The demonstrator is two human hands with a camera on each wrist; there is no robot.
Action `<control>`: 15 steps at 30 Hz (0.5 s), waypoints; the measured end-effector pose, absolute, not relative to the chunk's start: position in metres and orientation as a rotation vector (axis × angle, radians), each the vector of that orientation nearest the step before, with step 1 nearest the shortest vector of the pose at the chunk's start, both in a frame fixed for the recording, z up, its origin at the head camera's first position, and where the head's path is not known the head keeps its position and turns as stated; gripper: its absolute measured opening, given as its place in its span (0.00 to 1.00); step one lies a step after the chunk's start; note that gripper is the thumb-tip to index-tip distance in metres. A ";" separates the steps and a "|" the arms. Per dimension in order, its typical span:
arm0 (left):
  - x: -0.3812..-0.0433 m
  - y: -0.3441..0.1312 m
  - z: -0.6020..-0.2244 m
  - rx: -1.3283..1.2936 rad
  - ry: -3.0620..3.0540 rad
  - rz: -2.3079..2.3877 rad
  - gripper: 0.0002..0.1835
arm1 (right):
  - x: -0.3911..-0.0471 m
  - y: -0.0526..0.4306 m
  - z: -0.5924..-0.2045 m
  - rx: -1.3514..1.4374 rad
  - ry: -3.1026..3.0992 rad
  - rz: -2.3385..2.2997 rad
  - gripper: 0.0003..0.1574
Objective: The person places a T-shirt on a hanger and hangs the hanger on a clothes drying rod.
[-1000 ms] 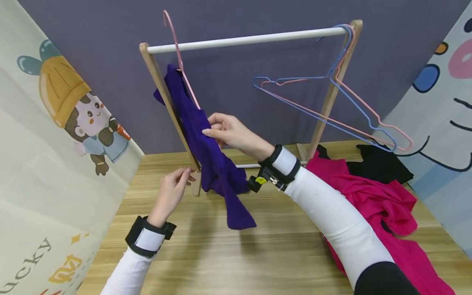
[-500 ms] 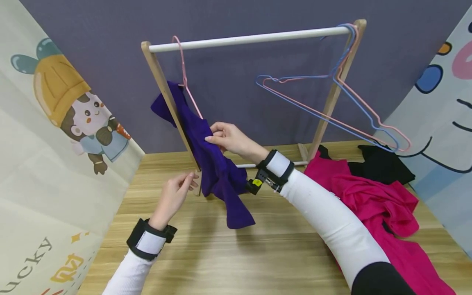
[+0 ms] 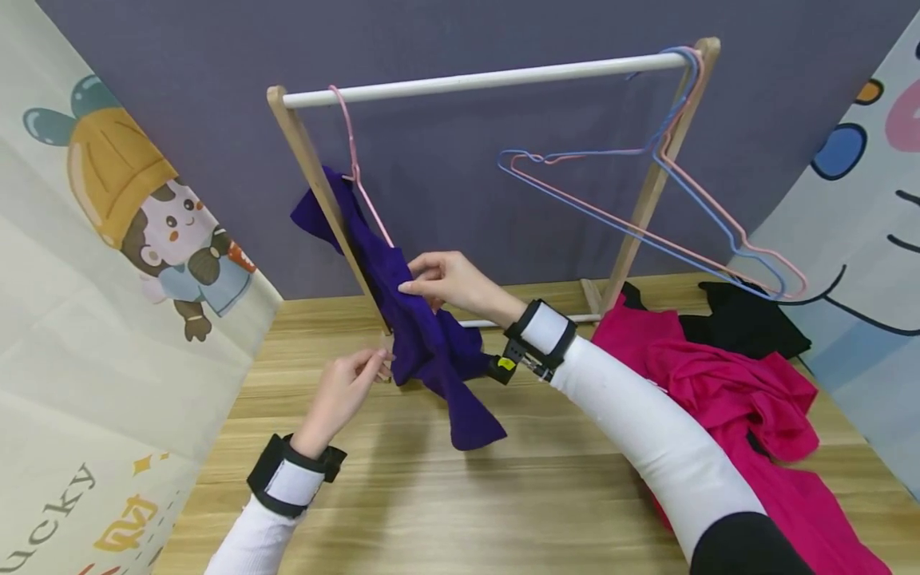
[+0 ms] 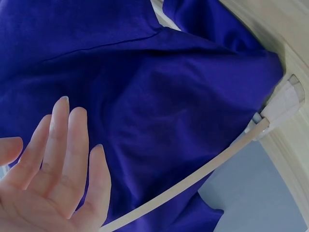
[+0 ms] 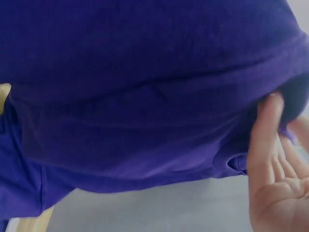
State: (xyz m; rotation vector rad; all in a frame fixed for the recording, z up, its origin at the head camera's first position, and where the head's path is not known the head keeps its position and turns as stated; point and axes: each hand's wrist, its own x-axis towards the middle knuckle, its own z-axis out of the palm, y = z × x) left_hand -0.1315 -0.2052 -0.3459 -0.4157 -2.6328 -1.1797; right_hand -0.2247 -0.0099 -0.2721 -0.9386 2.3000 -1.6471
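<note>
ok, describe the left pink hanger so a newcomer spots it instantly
Find the wooden rack and its white top bar in the head view. At the bar's left end is a pink hanger, hook at the bar, lower part inside a purple garment. The two hangers at the right end, one blue, one pink, are bare; this one carries clothing.

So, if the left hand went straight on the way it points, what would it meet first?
Most likely the purple garment; depth is unclear, though, and the wooden rack post also ends near the left hand.
</note>
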 end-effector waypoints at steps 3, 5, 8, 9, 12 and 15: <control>-0.130 -0.205 -0.347 -0.437 -2.660 -1.163 0.16 | -0.223 -0.003 -0.273 -0.935 2.260 -1.653 0.17; -0.129 -0.204 -0.348 -0.449 -2.672 -1.164 0.16 | -0.220 0.002 -0.274 -0.930 2.242 -1.652 0.18; -0.127 -0.201 -0.349 -0.458 -2.684 -1.178 0.16 | -0.215 0.012 -0.274 -0.918 2.221 -1.653 0.19; -0.127 -0.199 -0.350 -0.460 -2.689 -1.182 0.16 | -0.214 0.015 -0.275 -0.915 2.218 -1.656 0.19; -0.126 -0.195 -0.353 -0.482 -2.709 -1.191 0.15 | -0.210 0.025 -0.278 -0.907 2.214 -1.677 0.18; -0.124 -0.191 -0.357 -0.521 -2.714 -1.200 0.14 | -0.207 0.035 -0.283 -0.908 2.221 -1.690 0.16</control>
